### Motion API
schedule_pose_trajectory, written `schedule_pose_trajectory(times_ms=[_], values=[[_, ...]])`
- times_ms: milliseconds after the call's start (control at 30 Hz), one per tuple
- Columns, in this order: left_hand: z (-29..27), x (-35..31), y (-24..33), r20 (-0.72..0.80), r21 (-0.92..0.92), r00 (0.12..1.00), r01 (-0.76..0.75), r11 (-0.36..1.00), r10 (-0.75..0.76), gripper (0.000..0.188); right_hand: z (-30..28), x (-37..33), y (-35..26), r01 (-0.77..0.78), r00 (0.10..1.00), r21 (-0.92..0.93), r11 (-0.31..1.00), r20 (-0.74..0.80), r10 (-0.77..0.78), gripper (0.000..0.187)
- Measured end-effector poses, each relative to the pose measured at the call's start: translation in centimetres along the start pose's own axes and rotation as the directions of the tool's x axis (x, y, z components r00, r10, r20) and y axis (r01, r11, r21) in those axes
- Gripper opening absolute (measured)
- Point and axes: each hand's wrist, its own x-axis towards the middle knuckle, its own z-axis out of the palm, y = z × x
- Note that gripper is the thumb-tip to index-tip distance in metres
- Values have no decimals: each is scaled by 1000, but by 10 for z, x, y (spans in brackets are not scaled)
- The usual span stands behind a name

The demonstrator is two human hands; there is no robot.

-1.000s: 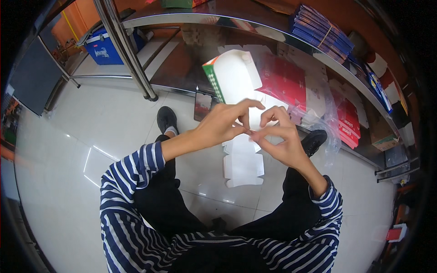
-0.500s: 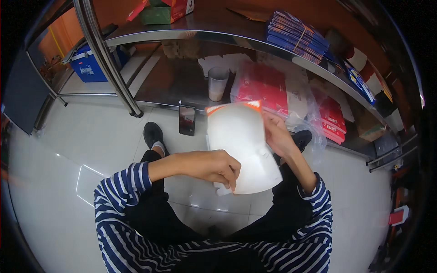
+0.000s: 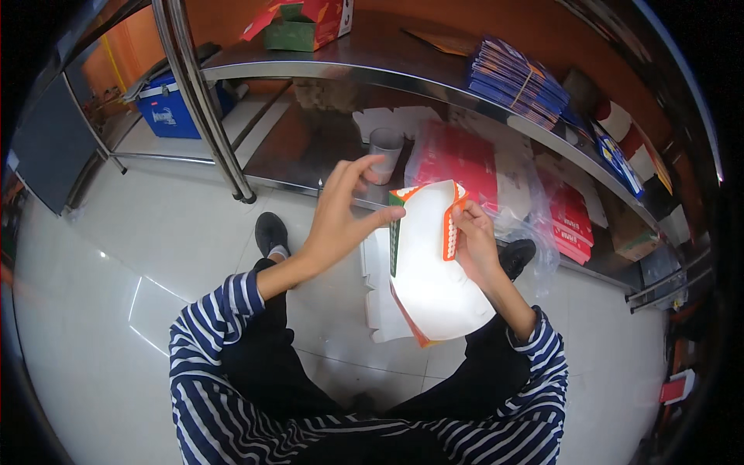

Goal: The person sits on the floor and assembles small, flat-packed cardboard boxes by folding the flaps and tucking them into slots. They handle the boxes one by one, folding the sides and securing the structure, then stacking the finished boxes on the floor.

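A partly folded paper carton (image 3: pixel 435 291), white inside with orange and green printed edges, is held up above my knees. My right hand (image 3: pixel 476 239) pinches its upper right side, where an orange flap with white scallops stands bent inward. On the other side my left hand (image 3: pixel 337 213) is open, fingers spread and raised, its thumb at the carton's upper left corner; whether the thumb touches cannot be told. White tabbed cardboard (image 3: pixel 377 287) sticks out behind the carton's left side. Just beyond my left fingertips a translucent plastic cup (image 3: pixel 385 143) stands on the low shelf.
Plastic-wrapped red cartons (image 3: pixel 457 159) and more red flat packs (image 3: pixel 566 209) lie on the low shelf. Above, the steel shelf (image 3: pixel 372 74) carries banded blue flat packs (image 3: pixel 518 81) and a red-green box (image 3: pixel 306 27). A blue cooler (image 3: pixel 167 112) sits left, past a metal leg (image 3: pixel 194 108).
My left hand has left the carton's lower left edge and moved up to its top left, opening. The right flap is now bent inward, and the phone seen before is hidden.
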Motion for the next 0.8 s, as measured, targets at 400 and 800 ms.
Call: schedule_pose_trajectory(times_ms=[400, 800], values=[[0, -5, -67, 230, -183, 961, 197, 963, -153, 31, 25, -2, 20, 126, 981, -371, 920, 187, -59, 20], [-203, -20, 9, -126, 332, 977, -121, 935, 171, 32, 215, 55, -11, 627, 675, -327, 707, 680, -285, 10]])
